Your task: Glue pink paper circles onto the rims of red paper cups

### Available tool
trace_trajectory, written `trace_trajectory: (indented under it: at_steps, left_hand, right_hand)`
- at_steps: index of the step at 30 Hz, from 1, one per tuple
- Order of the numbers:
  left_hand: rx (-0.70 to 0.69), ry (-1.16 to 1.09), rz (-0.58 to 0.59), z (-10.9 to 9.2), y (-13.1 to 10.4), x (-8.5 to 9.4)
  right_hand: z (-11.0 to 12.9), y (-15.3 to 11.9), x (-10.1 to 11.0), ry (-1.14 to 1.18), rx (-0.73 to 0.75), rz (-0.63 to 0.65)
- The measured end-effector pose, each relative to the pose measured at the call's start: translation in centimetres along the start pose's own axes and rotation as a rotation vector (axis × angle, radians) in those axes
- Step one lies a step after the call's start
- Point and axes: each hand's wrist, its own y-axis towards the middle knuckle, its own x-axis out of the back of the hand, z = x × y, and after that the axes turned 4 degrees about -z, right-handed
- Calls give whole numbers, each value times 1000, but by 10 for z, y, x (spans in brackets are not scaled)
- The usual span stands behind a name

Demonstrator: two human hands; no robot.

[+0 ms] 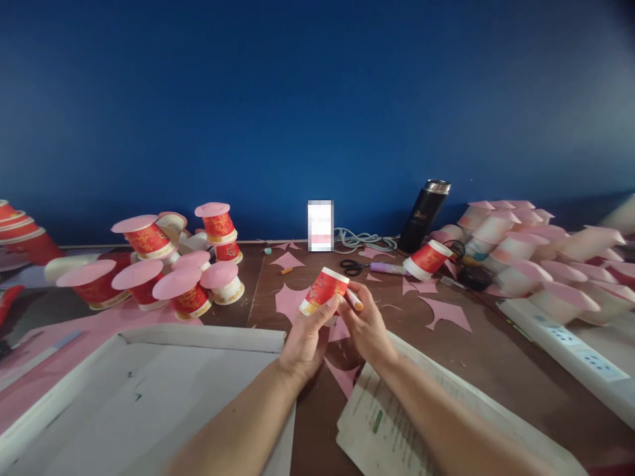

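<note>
My left hand (pixel 306 344) is closed around a red paper cup (pixel 325 289) with gold patterning, which lies tilted in the grip. Against the cup's right side, my right hand (pixel 370 324) pinches with its thumb and forefinger. A short white stick with an orange end (pixel 354 301) is tucked in that same hand; its exact kind is unclear. Pink paper scraps (pixel 290 301) are spread on the brown table (pixel 307 423) under and around both hands. Another red paper cup (pixel 427 260) lies tilted beyond the right hand.
Several cups with pink discs (pixel 183 284) stand at left, behind a white box lid (pixel 198 334). More pink-topped cups (pixel 526 244) pile up at right near a power strip (pixel 560 337). Black scissors (pixel 354 266), a black flask (pixel 424 215) and white cable (pixel 364 239) lie toward the blue wall.
</note>
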Motion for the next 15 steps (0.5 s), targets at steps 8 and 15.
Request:
trace_trajectory:
  at_steps: [8,15]
  left_hand:
    - [-52,-2,-97,0,4,0]
    - [-52,85,-85,2,6,4]
  right_hand:
    - [15,4,14,71,350,-209]
    - [22,-9,22,-141,506,-84]
